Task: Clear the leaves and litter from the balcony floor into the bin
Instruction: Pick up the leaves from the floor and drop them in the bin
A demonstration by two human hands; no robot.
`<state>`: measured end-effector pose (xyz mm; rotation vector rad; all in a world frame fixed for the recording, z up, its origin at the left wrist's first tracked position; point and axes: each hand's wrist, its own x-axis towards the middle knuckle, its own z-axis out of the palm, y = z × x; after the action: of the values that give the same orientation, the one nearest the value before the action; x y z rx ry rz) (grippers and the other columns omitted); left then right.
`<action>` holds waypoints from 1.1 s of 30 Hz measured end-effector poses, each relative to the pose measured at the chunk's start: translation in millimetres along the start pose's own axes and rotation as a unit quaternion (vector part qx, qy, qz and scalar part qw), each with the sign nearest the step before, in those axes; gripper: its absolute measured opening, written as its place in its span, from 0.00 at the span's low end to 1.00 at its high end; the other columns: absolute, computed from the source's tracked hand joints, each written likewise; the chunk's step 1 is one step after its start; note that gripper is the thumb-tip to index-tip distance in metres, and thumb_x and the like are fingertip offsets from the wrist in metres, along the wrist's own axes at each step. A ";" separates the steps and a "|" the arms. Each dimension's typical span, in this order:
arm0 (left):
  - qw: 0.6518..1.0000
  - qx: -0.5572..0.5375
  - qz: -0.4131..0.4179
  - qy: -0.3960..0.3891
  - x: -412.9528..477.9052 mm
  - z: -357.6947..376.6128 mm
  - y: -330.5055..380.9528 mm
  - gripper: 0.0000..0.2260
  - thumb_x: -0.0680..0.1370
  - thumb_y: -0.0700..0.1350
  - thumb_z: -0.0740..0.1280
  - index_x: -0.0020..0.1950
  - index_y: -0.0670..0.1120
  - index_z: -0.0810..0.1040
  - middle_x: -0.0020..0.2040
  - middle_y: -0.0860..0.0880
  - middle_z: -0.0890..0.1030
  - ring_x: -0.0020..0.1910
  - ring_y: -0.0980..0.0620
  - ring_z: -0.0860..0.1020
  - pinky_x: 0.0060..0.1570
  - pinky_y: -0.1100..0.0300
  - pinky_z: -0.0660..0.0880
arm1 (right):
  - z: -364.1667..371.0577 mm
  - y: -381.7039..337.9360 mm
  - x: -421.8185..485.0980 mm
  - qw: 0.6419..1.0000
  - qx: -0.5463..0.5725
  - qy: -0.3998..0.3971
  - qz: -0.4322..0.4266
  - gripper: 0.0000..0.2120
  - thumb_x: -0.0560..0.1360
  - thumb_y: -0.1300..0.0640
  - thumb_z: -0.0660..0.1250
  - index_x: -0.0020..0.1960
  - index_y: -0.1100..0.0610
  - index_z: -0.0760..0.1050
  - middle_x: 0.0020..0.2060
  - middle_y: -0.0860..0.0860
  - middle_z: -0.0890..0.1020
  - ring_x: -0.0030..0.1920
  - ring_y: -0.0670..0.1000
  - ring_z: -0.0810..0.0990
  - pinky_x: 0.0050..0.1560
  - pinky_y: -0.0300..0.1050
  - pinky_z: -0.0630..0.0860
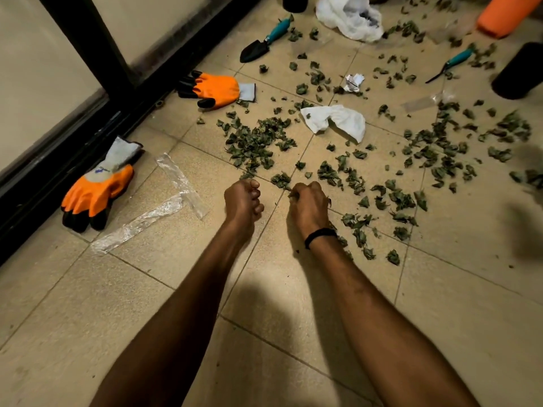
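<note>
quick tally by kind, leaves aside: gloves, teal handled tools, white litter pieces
orange gloves: 2
teal-handled tools: 2
white litter pieces: 3
total: 7

Both forearms outstretched; left hand (242,201) fingers curled, apparently empty; right hand (308,208) clenched

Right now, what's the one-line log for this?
left hand: curled, contents hidden | right hand: grips leaves | leaf pile: uncollected
</note>
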<state>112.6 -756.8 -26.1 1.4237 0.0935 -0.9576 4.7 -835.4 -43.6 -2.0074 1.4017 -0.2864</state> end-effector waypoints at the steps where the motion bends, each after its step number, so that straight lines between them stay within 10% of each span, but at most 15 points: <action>1: 0.991 0.119 0.061 0.015 3.5 1.3 -2.1 0.10 0.78 0.40 0.56 0.44 0.45 0.76 0.32 0.50 0.74 0.30 0.50 0.68 0.30 0.58 0.66 | 2.5 4.1 2.0 0.999 -0.042 0.006 -0.020 0.10 0.79 0.63 0.61 0.58 0.62 0.76 0.55 0.58 0.77 0.55 0.58 0.76 0.51 0.45 0.71; 7: 0.734 0.578 0.355 -0.009 40.4 16.5 -24.9 0.25 0.81 0.65 0.57 0.67 0.47 0.69 0.59 0.41 0.73 0.57 0.46 0.71 0.54 0.52 0.70 | -4.3 10.2 -5.5 0.966 0.220 0.016 0.139 0.01 0.74 0.59 0.68 0.45 0.57 0.78 0.38 0.50 0.82 0.37 0.49 0.79 0.38 0.40 0.75; 12: 0.641 0.673 0.370 0.022 56.3 27.5 -35.3 0.18 0.83 0.58 0.58 0.64 0.47 0.71 0.58 0.39 0.75 0.55 0.44 0.71 0.51 0.52 0.67 | -29.9 13.8 3.0 0.766 0.573 -0.058 0.285 0.04 0.78 0.60 0.64 0.49 0.61 0.75 0.35 0.55 0.79 0.31 0.49 0.77 0.29 0.37 0.75; 14: 0.675 0.618 0.402 0.025 56.0 25.2 -38.4 0.15 0.85 0.54 0.56 0.59 0.44 0.73 0.53 0.41 0.78 0.50 0.45 0.73 0.48 0.54 0.67 | -40.2 16.4 6.2 0.750 0.589 -0.056 0.297 0.04 0.78 0.62 0.64 0.50 0.62 0.76 0.38 0.56 0.80 0.32 0.49 0.78 0.30 0.37 0.76; 17: 0.815 0.460 0.352 -0.001 38.6 24.8 -34.6 0.13 0.85 0.51 0.55 0.52 0.43 0.72 0.43 0.48 0.75 0.41 0.51 0.73 0.38 0.58 0.66 | -53.4 22.2 10.3 0.768 0.568 -0.019 0.294 0.07 0.80 0.65 0.61 0.55 0.63 0.76 0.44 0.58 0.80 0.35 0.49 0.79 0.33 0.38 0.78; 21: 0.982 0.143 0.113 -0.047 23.3 26.3 -27.8 0.09 0.82 0.44 0.56 0.43 0.45 0.69 0.37 0.45 0.71 0.32 0.53 0.67 0.30 0.57 0.62 | -60.2 41.4 20.3 0.911 0.344 0.099 0.204 0.08 0.80 0.63 0.61 0.54 0.58 0.79 0.49 0.53 0.82 0.40 0.50 0.81 0.41 0.45 0.81; 24: 0.995 -0.064 -0.048 -0.058 19.1 20.3 -29.5 0.09 0.78 0.36 0.55 0.40 0.46 0.67 0.34 0.47 0.70 0.27 0.55 0.64 0.27 0.60 0.59 | -55.5 45.3 16.5 0.982 0.117 0.087 0.117 0.08 0.79 0.52 0.66 0.52 0.56 0.79 0.46 0.50 0.82 0.45 0.50 0.79 0.42 0.41 0.73; 29: 0.983 -0.137 -0.102 -0.065 5.3 9.2 -30.0 0.10 0.77 0.35 0.52 0.49 0.43 0.71 0.32 0.49 0.70 0.26 0.55 0.62 0.24 0.62 0.59 | -31.1 45.8 6.8 0.999 -0.025 0.025 0.035 0.11 0.78 0.51 0.68 0.53 0.58 0.73 0.47 0.53 0.76 0.44 0.52 0.76 0.37 0.41 0.65; 33: 0.997 -0.010 -0.049 -0.055 -0.5 2.4 -29.1 0.11 0.80 0.43 0.56 0.45 0.42 0.76 0.33 0.46 0.71 0.24 0.54 0.64 0.24 0.63 0.59 | -46.9 40.4 4.4 0.970 0.215 0.007 0.117 0.05 0.79 0.61 0.64 0.54 0.60 0.74 0.39 0.49 0.77 0.37 0.47 0.74 0.32 0.38 0.69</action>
<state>93.7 -754.4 -48.1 1.3562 0.0919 -1.1110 -48.5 -866.0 -34.3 -1.4784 1.4257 -0.4554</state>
